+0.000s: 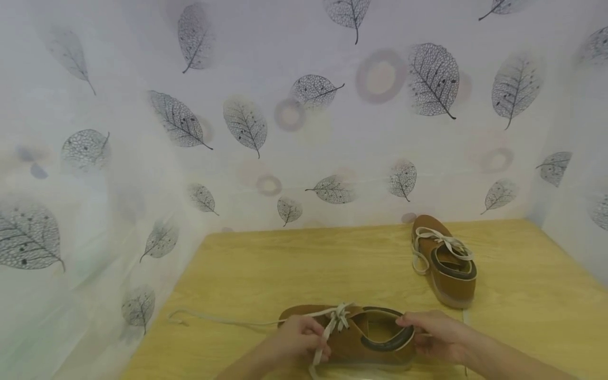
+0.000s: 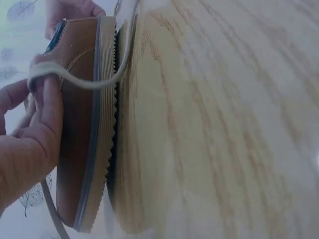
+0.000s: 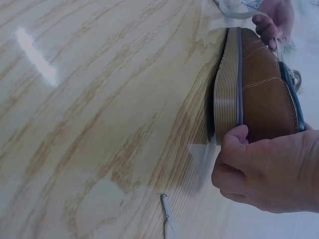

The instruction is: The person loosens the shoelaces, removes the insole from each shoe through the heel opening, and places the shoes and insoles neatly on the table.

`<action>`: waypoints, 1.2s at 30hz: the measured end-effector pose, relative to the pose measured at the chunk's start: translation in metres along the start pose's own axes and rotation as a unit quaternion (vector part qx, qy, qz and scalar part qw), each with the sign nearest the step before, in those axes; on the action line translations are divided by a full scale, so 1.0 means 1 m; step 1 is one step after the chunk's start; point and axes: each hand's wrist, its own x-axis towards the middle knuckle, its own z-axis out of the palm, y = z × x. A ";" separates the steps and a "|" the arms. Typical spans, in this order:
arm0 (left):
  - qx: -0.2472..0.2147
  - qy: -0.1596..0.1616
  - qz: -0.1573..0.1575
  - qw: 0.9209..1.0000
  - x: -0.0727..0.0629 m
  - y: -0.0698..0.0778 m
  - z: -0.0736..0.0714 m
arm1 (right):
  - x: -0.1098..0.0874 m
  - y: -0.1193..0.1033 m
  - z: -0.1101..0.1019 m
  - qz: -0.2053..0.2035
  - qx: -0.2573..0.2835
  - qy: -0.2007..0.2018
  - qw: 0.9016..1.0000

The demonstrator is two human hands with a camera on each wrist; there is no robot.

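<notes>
A brown shoe (image 1: 349, 345) with a dark collar lies lengthwise on the table, toe to the left. Its pale laces are bunched in a knot or bow (image 1: 339, 316) over the tongue; which of the two I cannot tell. Beside the front of the shoe, my left hand (image 1: 296, 340) pinches one shoelace (image 2: 89, 83) between thumb and fingers, and its loose end hangs past the sole. My right hand (image 1: 439, 332) grips the heel, thumb over the collar, fingers curled behind (image 3: 269, 169). Another lace end (image 1: 228, 321) stretches left across the table.
A matching brown shoe (image 1: 451, 287) with a tied bow stands farther back on the right. The wood-grain table (image 1: 285, 264) is bordered by leaf-print sheets (image 1: 266, 132) at the back and sides. Near the right hand lies a thin pale strip (image 3: 166, 211) with a narrow tip.
</notes>
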 end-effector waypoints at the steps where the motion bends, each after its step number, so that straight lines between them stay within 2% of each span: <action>1: -0.037 -0.024 -0.010 0.999 -0.001 -0.001 -0.003 | 0.000 -0.001 0.000 0.000 0.000 0.000 1.000; 4: -0.108 -0.083 -0.033 0.990 -0.005 -0.004 -0.012 | 0.001 -0.002 0.000 0.002 -0.003 0.002 1.000; 6: -0.141 -0.092 -0.039 0.985 -0.006 -0.005 -0.018 | 0.001 -0.002 0.001 0.003 -0.006 0.001 1.000; 9: -0.172 -0.085 -0.040 0.981 -0.008 -0.005 -0.025 | 0.001 -0.002 0.002 0.003 -0.009 -0.001 1.000; 13: -0.180 -0.062 -0.033 0.981 -0.014 -0.003 -0.038 | 0.000 -0.002 0.002 0.002 -0.006 0.002 1.000; 16: -0.189 -0.060 -0.024 0.980 -0.019 -0.002 -0.049 | 0.001 -0.002 0.002 0.001 -0.005 0.000 1.000; 20: -0.193 -0.058 -0.004 0.980 -0.027 -0.003 -0.067 | 0.001 -0.002 0.001 0.001 -0.005 -0.007 1.000; 28: -0.178 -0.015 0.014 0.984 -0.046 -0.007 -0.102 | 0.002 -0.001 0.001 0.003 -0.001 -0.008 1.000; 32: -0.185 0.001 0.025 0.982 -0.055 -0.009 -0.118 | 0.003 0.000 0.001 0.004 0.005 -0.012 1.000; 36: -0.201 -0.003 0.044 0.979 -0.063 -0.013 -0.135 | 0.003 0.001 0.000 0.001 0.003 -0.013 1.000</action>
